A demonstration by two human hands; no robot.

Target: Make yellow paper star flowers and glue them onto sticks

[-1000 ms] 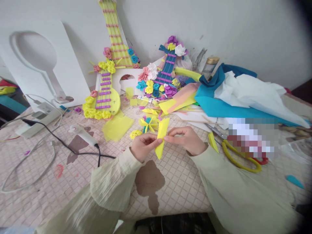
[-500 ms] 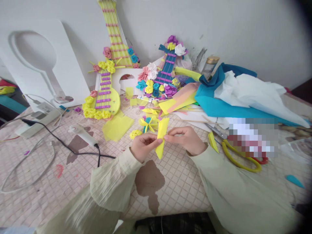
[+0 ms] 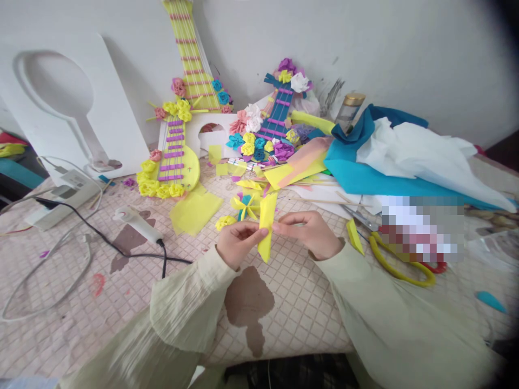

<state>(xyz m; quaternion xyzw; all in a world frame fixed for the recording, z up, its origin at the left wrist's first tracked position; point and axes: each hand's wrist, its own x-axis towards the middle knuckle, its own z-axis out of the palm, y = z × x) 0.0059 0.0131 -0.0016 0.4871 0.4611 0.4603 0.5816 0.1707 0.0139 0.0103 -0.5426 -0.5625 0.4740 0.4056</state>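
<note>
A folded strip of yellow crepe paper (image 3: 266, 216) stands nearly upright over the table. My left hand (image 3: 239, 241) pinches it near the middle, thumb in front. From the other side, my right hand (image 3: 314, 233) has thumb and forefinger closed at the strip's right edge. A small pale greenish bit shows between the right fingers, too little to name. Just behind the strip lie a yellow and teal paper pinwheel shape (image 3: 245, 205) and a yellow paper flower (image 3: 225, 222). Another folded yellow piece (image 3: 354, 236) rests right of my right hand.
Yellow-handled scissors (image 3: 399, 262) lie on the right, below teal paper (image 3: 365, 181). A glue gun (image 3: 138, 225) with a black cord and a power strip (image 3: 60, 200) are on the left. Flower-covered paper instruments (image 3: 186, 162) and a white cut-out board (image 3: 109, 108) lean at the back.
The yellow strip has shifted slightly left and turned a little more upright. Both hands keep nearly the same place.
</note>
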